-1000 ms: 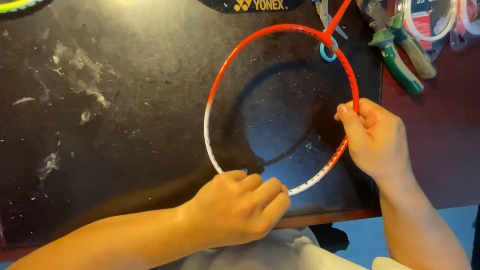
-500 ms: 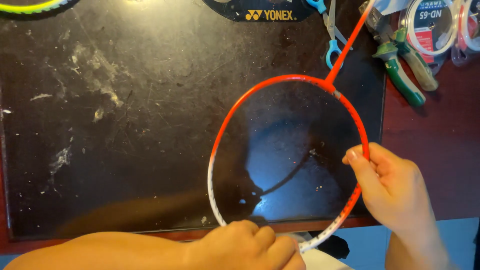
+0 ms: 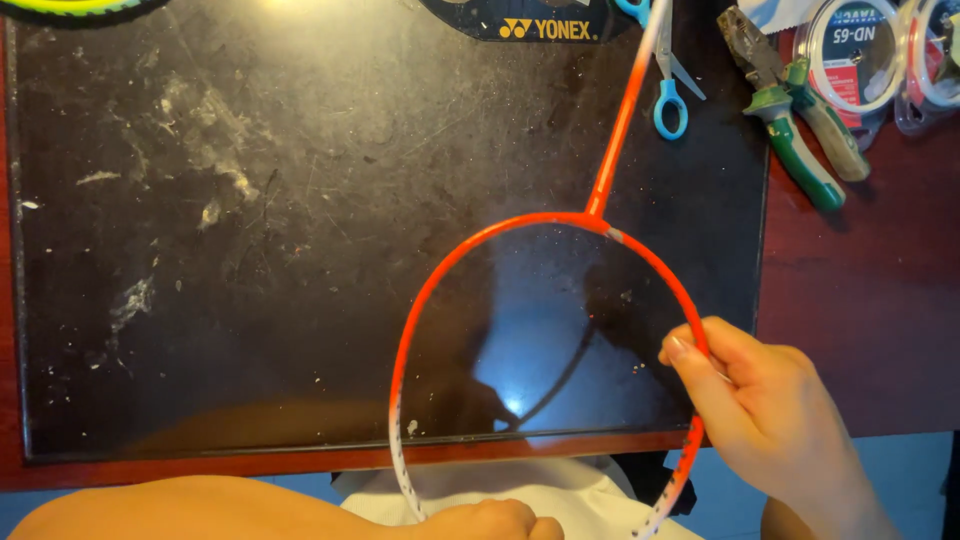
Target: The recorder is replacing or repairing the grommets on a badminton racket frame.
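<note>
The racket frame point(image 3: 440, 290), orange fading to white at its near end and without strings, lies over the near right part of a black mat point(image 3: 250, 250), its head hanging past the near edge toward the person. Its orange shaft point(image 3: 615, 140) runs up and away to the far edge of the view. The right hand point(image 3: 765, 415) is clenched on the right side of the hoop, thumb along the inside of the rim and fingers wrapped outside. The left hand point(image 3: 490, 520) sits at the bottom of the hoop, at the lower edge of the view; only its knuckles show, so whether it grips the rim cannot be told. The left forearm crosses the bottom left corner.

Beyond the shaft lie blue-handled scissors point(image 3: 668, 95), touching or just beside it. To their right are green-handled pliers point(image 3: 795, 125), lying aslant across the mat's right edge. At the far right corner stand round clear string reels point(image 3: 855, 60), with coiled string inside them, partly cut off by the edge of the view.

The mat is scuffed, with pale smears on its left half, and shines under a light above. It rests on a dark red table point(image 3: 870, 300). A white cloth point(image 3: 540, 495) lies under the hoop at the near edge, and pale blue shows beside it.
</note>
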